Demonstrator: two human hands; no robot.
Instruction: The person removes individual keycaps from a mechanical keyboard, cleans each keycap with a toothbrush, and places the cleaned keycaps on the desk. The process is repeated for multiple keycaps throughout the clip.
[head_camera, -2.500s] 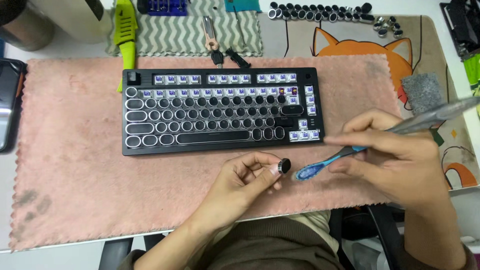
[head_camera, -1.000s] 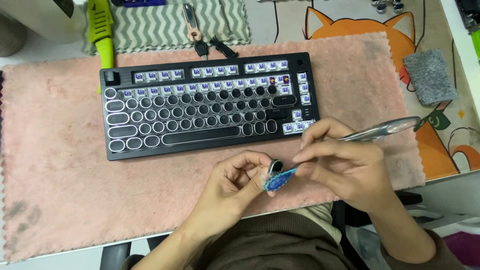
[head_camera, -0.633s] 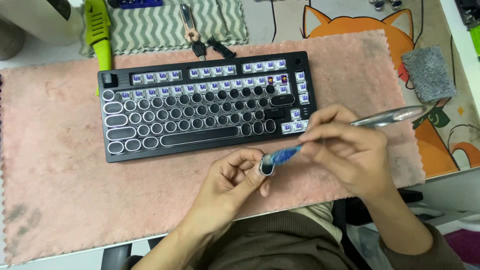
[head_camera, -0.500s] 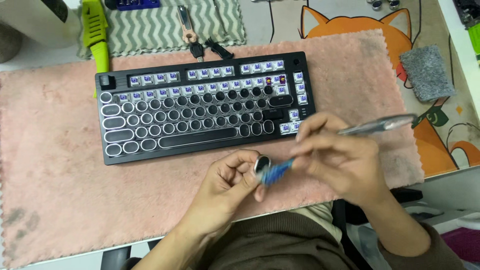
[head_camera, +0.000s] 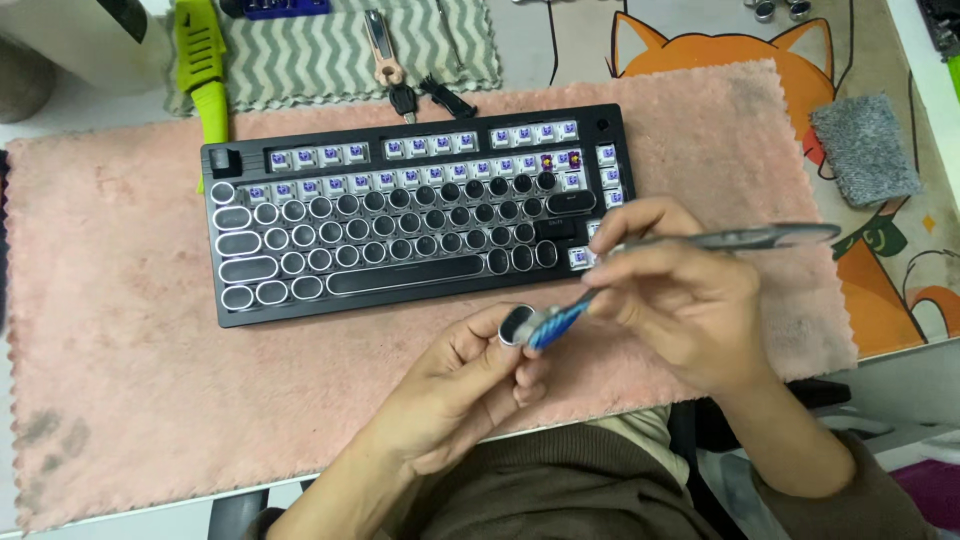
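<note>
Black and round, the small keycap (head_camera: 517, 325) sits pinched in the left hand (head_camera: 462, 385) fingers, below the keyboard (head_camera: 420, 215); light, rigid, best gripped by its rim. The right hand (head_camera: 680, 300) clasps a blue-bristled brush (head_camera: 560, 318) against it.

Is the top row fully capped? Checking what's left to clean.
No: the keyboard shows bare switches along its top row, while the left hand holds a round keycap.

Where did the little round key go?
In the head view, the round keycap is pinched in the left hand, just below the keyboard, with the blue brush from the right hand touching it.
</note>
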